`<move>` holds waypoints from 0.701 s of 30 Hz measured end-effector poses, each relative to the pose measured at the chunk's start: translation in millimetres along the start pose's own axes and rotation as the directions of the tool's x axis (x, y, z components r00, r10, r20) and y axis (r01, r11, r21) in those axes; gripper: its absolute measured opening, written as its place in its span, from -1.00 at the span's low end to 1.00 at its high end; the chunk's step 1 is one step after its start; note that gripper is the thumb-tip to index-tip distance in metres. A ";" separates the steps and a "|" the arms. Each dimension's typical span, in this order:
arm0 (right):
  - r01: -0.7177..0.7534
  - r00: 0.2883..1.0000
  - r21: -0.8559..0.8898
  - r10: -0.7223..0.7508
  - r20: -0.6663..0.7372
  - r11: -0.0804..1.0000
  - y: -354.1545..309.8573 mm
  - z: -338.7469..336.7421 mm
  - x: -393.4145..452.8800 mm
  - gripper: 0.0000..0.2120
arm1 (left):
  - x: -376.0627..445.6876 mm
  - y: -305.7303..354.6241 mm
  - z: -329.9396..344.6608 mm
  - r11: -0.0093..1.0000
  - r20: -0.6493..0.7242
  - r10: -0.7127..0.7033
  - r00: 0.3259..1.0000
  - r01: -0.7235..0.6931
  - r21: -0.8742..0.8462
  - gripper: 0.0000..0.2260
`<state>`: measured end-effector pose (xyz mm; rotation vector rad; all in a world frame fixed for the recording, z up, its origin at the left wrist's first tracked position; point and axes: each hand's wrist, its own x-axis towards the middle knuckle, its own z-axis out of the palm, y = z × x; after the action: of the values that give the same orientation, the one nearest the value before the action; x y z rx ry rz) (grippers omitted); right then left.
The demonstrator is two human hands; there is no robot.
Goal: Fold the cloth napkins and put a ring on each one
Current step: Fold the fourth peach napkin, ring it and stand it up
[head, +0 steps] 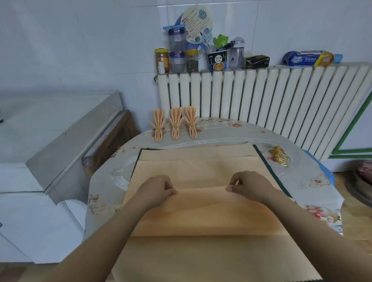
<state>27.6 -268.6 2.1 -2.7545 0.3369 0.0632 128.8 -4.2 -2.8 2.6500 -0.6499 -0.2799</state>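
Both hands (pixel 157 189) (pixel 248 186) pinch the peach napkin's (pixel 199 216) folded edge.

We have one view only: a wide-angle head cam, looking forward and down from above the near edge of the round table with the floral plastic cover (pixel 319 185). It sits close, so both forearms enter from the bottom. It faces the white ribbed radiator (pixel 267 101) and the tiled wall. Straight lines bow near the frame edges.
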 end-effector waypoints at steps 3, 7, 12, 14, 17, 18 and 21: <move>0.073 0.997 -0.047 -0.074 -0.016 0.996 4.7 13.7 18.2 -0.63 | 13.0 -0.6 14.7 0.998 -0.012 0.045 0.999 -0.044 0.035 -0.69; 0.137 0.991 -0.146 -0.134 0.028 0.980 9.8 32.8 35.9 -0.48 | 23.5 -3.6 32.7 0.939 0.128 0.149 0.980 -0.181 0.292 -0.46; 0.039 0.983 -0.161 -0.067 -0.173 0.986 19.7 51.8 59.5 -0.76 | 41.6 -11.1 37.9 0.948 -0.141 0.203 0.969 -0.158 0.277 -0.78; 0.036 0.979 -0.136 -0.062 -0.194 0.990 20.3 54.5 75.0 -0.83 | 57.6 -11.8 32.8 0.958 -0.179 0.160 0.971 -0.110 0.263 -0.81; 0.039 0.977 -0.129 -0.065 -0.205 0.991 16.2 54.7 98.4 -0.84 | 81.1 -15.5 26.8 0.959 -0.187 0.108 0.976 -0.053 0.279 -0.81; 0.038 0.975 -0.136 -0.067 -0.211 0.990 14.1 54.5 108.5 -0.83 | 91.0 -17.5 25.2 0.960 -0.187 0.091 0.978 -0.036 0.277 -0.81; 0.032 0.972 -0.158 -0.067 -0.224 0.987 9.2 53.7 136.6 -0.80 | 118.2 -21.9 21.4 0.964 -0.186 0.049 0.981 0.002 0.265 -0.81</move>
<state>157.9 -288.2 -63.1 -2.9277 0.3357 -0.2533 234.7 -50.1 -42.9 2.8713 -0.6972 0.0750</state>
